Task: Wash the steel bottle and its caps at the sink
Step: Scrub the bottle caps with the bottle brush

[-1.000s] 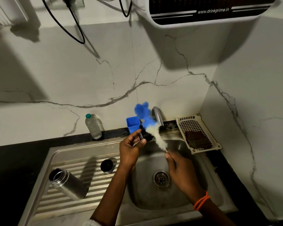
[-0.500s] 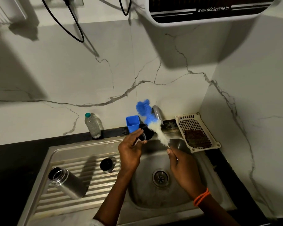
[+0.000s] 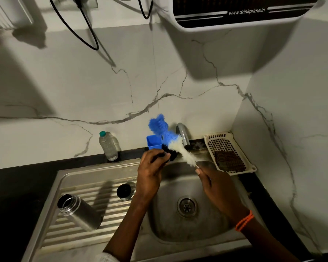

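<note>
I am holding a small dark cap [image 3: 169, 155] in my left hand [image 3: 150, 173], fingers curled round it, just above the sink basin [image 3: 187, 229] and in front of the tap [image 3: 183, 135]; my right hand [image 3: 216, 188] is pinching the thin handle of the bottle brush [image 3: 176, 146], whose white and blue bristles are slanting up beside the cap; to scrub well I am judging that I should be turning the cap against the bristles, working them into its inner rim, and keeping both over the basin so drips fall in; the steel bottle [image 3: 80, 212] is lying open on the draining board left of the basin, and a second cap [image 3: 124, 191] is standing there too, between bottle and basin, both seemingly waiting their turn.
</note>
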